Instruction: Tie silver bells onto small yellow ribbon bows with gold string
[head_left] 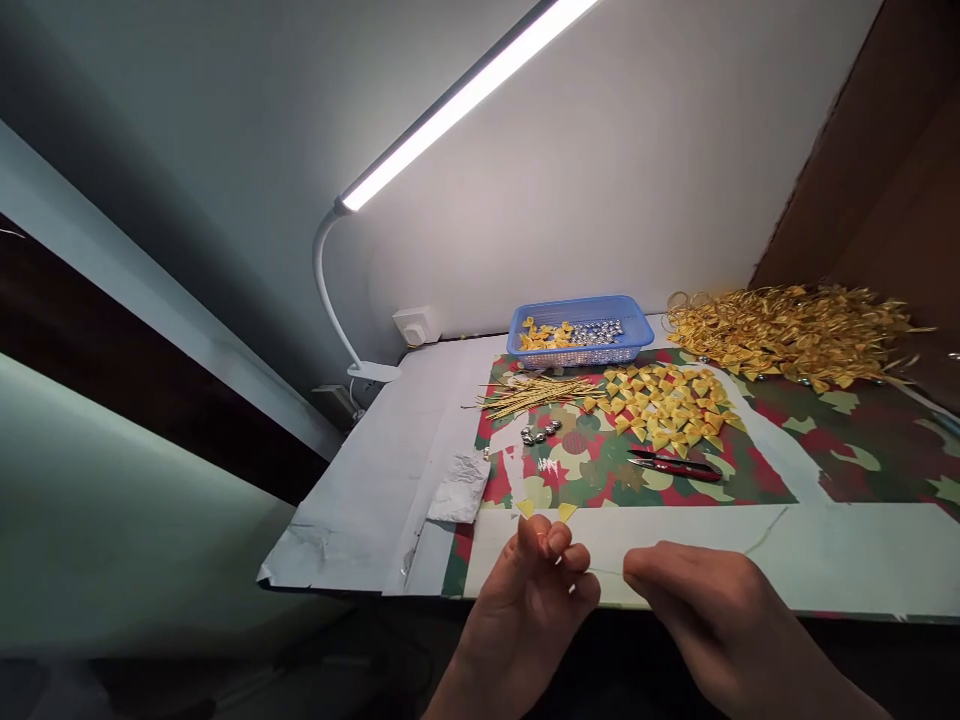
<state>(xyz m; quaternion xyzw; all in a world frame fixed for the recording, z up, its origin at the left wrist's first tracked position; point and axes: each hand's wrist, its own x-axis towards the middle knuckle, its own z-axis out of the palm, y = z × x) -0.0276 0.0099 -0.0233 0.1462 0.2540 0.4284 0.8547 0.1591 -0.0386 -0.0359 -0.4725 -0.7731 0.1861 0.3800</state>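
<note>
Fingers of the left hand (529,605) are pinched around what looks like a small yellow bow (567,512), held at the lower center of the frame over a worktable's white front strip (862,560). The bow sits right at the tips of the thumb and forefinger, on the side away from the wrist, its two wings parted left and right so that its long axis runs roughly across the frame. The left hand is the nearer, touching it; the right hand (705,600), at lower right, stands apart and slightly lower, thumb and forefinger closed on a thin pale strand (606,571) that spans the gap between the hands. Where the strand ends on the left, among the curled fingers, cannot be told. Only the bow's wings show: pale yellow, flat and roughly triangular, with the middle hidden by the fingertips. Farther up the frame, similar yellow pieces (675,405) crowd a camouflage-patterned sheet (600,490) right of center, beside a bundle of gold cords (532,395); a cluster of silver beads (540,433) and a pair of red-handled snips (690,468) lie closer to the hands.
</note>
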